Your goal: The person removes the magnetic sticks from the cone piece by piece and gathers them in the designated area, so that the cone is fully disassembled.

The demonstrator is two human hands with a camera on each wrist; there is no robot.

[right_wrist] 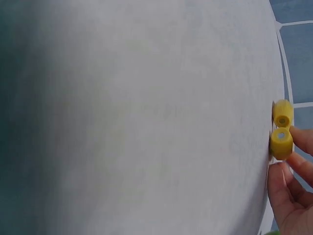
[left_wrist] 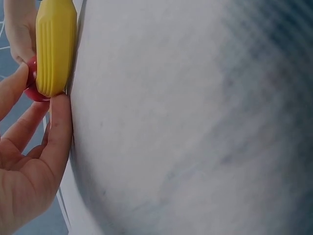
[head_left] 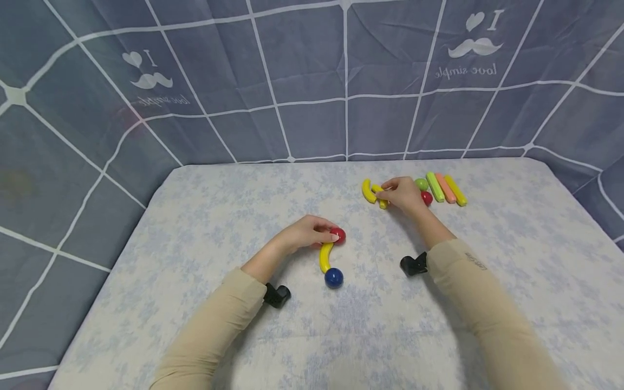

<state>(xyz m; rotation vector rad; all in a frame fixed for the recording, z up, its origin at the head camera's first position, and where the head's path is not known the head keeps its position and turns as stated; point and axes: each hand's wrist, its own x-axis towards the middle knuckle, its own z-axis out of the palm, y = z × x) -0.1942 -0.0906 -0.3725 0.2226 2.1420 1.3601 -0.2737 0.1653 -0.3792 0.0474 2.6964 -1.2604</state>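
Observation:
My left hand pinches a red ball between thumb and fingers. A curved yellow rod runs from that ball to a blue ball nearer me. In the left wrist view the ribbed rod hides much of the red ball. Farther back on the right, my right hand pinches a second curved yellow rod lying on the table. Close to its left lies a third curved yellow rod. In the right wrist view, the gripped rod shows a round grey spot on its end.
Beyond the right hand lie a green ball, another red ball and straight rods in green, orange and yellow. A patterned cloth covers the table; a grey-blue curtain hangs behind it.

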